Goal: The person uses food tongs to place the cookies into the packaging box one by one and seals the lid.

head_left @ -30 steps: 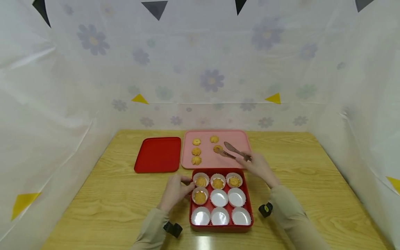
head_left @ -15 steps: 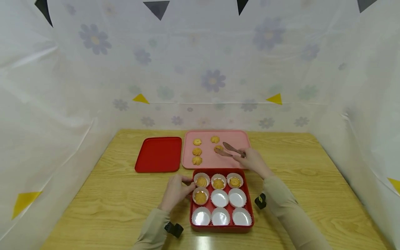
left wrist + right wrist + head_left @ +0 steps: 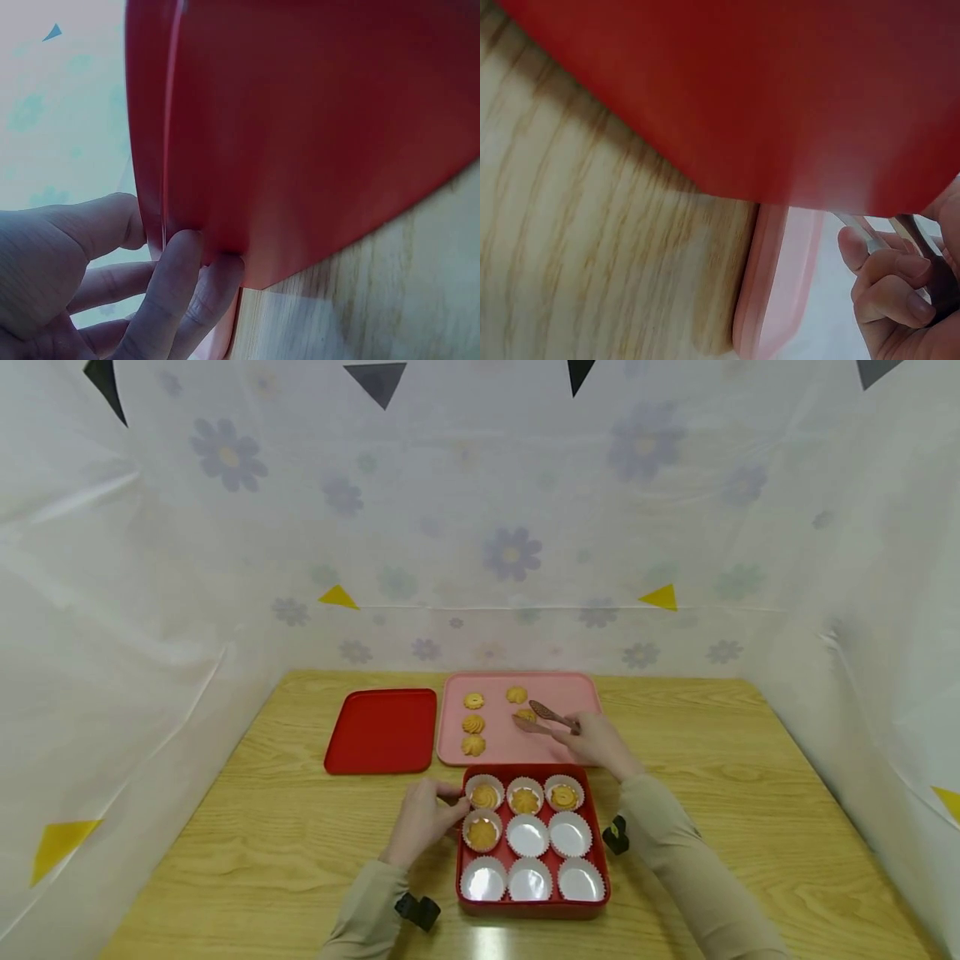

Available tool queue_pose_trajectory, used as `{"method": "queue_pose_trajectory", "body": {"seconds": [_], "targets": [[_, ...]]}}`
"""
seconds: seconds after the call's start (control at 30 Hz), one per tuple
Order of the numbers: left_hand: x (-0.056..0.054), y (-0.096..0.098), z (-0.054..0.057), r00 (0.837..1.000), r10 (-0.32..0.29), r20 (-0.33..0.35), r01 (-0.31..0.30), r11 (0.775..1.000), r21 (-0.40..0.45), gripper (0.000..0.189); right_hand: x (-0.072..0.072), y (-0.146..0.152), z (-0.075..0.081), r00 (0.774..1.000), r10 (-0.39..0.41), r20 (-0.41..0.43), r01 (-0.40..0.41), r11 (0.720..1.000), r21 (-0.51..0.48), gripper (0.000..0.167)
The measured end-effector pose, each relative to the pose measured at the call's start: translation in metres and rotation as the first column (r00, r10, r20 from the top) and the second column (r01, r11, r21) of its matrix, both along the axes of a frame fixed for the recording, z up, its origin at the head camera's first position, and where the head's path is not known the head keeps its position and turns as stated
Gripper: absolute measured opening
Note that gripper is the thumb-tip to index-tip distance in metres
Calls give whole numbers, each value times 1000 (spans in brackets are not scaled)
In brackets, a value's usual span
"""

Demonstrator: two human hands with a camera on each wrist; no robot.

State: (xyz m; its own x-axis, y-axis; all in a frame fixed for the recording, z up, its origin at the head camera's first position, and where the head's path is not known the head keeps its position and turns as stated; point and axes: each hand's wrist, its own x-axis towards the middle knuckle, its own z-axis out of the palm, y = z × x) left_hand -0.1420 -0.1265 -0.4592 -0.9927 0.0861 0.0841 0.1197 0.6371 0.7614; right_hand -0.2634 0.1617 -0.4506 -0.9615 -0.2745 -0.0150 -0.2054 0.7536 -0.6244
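Observation:
A red box (image 3: 534, 910) holds rows of white paper cups, several with a piped cookie inside. At its left side my left hand (image 3: 424, 820) holds the wall; in the left wrist view the thumb is at the rim and the fingertips (image 3: 184, 244) lie against the outer wall. My right hand (image 3: 600, 742) grips brown tongs (image 3: 551, 714) with perforated tips over the pink tray (image 3: 555, 689). The tong arms are spread to either side of a round cookie (image 3: 527, 715), partly hidden by them. The right wrist view shows fingers curled round the tong handles (image 3: 930, 255).
On the pink tray's left side stand a ring cookie (image 3: 473, 701), a swirl cookie (image 3: 473, 724) and another piped cookie (image 3: 473, 746). One more cookie (image 3: 517, 694) lies near the back. A flat red lid (image 3: 381, 731) is left of the tray. Floral curtains surround the wooden table (image 3: 300, 827).
My right hand and the tongs have moved left, with the tong tips shifting further over the cookie. My left hand stays at the box.

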Motion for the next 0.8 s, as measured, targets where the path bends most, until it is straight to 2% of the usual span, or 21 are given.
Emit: {"method": "queue_pose_trajectory", "body": {"seconds": [0.33, 0.63, 0.8], "targets": [[0, 0, -1, 1000, -2, 13, 2, 1000, 4, 17, -2, -3, -4, 1000, 1, -16, -1, 1000, 0, 23], [0, 0, -1, 1000, -7, 30, 6, 1000, 29, 18, -3, -6, -5, 999, -20, -39, 22, 998, 53, 25], [1, 0, -1, 1000, -9, 24, 9, 1000, 29, 18, -4, -5, -6, 999, -5, -41, 7, 999, 46, 26]]}}
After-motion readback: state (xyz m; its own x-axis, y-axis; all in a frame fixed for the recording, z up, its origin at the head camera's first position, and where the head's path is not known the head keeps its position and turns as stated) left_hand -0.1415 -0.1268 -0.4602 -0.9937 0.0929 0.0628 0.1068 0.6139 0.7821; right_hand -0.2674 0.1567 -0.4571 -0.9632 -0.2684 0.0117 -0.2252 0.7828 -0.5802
